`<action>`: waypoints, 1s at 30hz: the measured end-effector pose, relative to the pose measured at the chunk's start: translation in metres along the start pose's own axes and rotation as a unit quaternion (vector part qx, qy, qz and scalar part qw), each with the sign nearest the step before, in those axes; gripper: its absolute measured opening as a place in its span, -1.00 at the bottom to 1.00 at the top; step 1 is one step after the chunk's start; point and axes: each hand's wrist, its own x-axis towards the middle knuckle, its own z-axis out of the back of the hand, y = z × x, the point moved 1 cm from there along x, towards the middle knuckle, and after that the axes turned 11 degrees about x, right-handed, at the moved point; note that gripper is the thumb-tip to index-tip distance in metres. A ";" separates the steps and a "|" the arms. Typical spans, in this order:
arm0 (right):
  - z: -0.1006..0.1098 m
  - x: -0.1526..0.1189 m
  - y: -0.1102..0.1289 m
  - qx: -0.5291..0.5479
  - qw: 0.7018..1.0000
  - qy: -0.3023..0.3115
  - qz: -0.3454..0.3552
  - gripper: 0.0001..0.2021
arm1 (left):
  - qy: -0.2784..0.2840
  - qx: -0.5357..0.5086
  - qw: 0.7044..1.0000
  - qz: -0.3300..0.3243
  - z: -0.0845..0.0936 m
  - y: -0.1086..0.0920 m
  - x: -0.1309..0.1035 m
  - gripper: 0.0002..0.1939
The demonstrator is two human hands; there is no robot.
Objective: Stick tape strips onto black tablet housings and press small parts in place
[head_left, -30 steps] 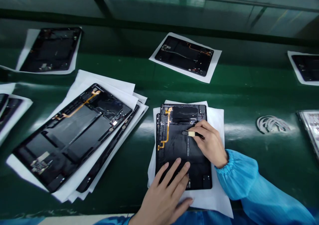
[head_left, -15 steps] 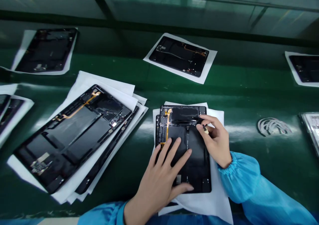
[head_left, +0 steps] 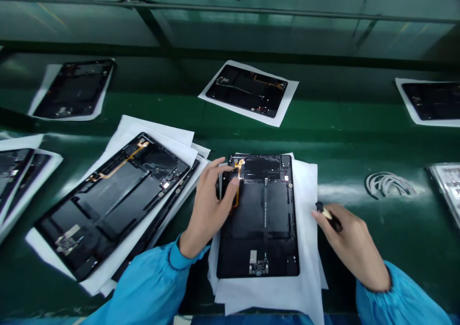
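Toward five o'clock on the green tabletop (head_left: 345, 123), a black rectangular tablet shell (head_left: 251, 229) lies on white paper (head_left: 307, 253). The left hand (head_left: 210, 200) arches over its eleven o'clock corner, thumb and forefinger nearly meeting at an orange ribbon cable (head_left: 241, 164); whether they pinch it cannot be told. Off the shell's three o'clock edge, the right hand (head_left: 354, 246) grasps a small black-and-cream tool (head_left: 326, 213), open green surface separating it from coiled grey cable (head_left: 390, 185) at one o'clock.

The glossy green surface (head_left: 345, 147) carries a middle stack (head_left: 247, 224) of white sheets topped by a dark panel, a slanted stack (head_left: 111, 205) to its left and another pile (head_left: 17, 176) at the left edge. Pale coiled cables (head_left: 390, 185) lie to the right; three single sheets (head_left: 282, 109) lie farther back.
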 end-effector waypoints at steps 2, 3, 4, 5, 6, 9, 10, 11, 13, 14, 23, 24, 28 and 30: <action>0.000 -0.011 -0.005 -0.012 0.998 0.053 -0.025 -0.60 | 0.003 0.007 0.999 0.033 0.000 0.006 -0.001 -0.70; -0.003 -0.014 -0.005 -0.005 0.997 0.077 -0.028 -0.58 | 0.017 0.011 0.999 0.039 -0.001 0.008 -0.002 -0.65; -0.006 -0.016 -0.004 0.006 0.996 0.090 -0.026 -0.58 | 0.034 0.016 0.998 0.041 -0.004 0.009 -0.004 -0.57; -0.009 -0.017 -0.001 0.019 0.996 0.091 -0.020 -0.59 | 0.049 0.021 0.998 0.045 -0.008 0.010 -0.007 -0.50; -0.012 -0.018 0.001 0.032 0.996 0.080 -0.013 -0.63 | 0.059 0.025 0.997 0.048 -0.011 0.011 -0.009 -0.43; -0.018 -0.018 0.008 0.075 0.997 0.021 0.003 -0.76 | 0.063 0.017 0.996 0.053 -0.020 0.012 -0.015 -0.37; -0.019 -0.018 0.009 0.089 0.996 0.006 0.000 -0.78 | 0.061 0.003 0.997 0.052 -0.022 0.011 -0.016 -0.40; -0.020 -0.018 0.008 0.105 0.994 -0.003 -0.009 -0.79 | 0.056 -0.012 0.997 0.049 -0.024 0.009 -0.016 -0.44; -0.022 -0.019 0.006 0.147 0.988 -0.008 -0.047 -0.79 | 0.049 -0.037 0.997 0.042 -0.025 0.005 -0.017 -0.51; -0.023 -0.019 0.005 0.173 0.982 -0.006 -0.070 -0.77 | 0.047 -0.046 0.997 0.042 -0.026 0.003 -0.018 -0.52; -0.022 -0.007 0.032 0.337 0.933 -0.051 -0.116 -0.66 | 0.005 -0.212 0.974 0.084 -0.027 -0.003 -0.020 -0.49; -0.013 0.004 0.035 0.326 0.937 -0.072 -0.104 -0.64 | -0.022 -0.231 0.968 0.097 -0.025 -0.001 -0.019 -0.48; 0.043 0.092 0.038 0.245 0.958 -0.140 -0.048 -0.60 | -0.114 -0.248 0.956 0.104 -0.015 0.009 -0.012 -0.50; 0.068 0.151 0.031 0.192 0.964 -0.180 -0.035 -0.63 | -0.121 -0.253 0.955 0.101 -0.014 0.013 -0.010 -0.52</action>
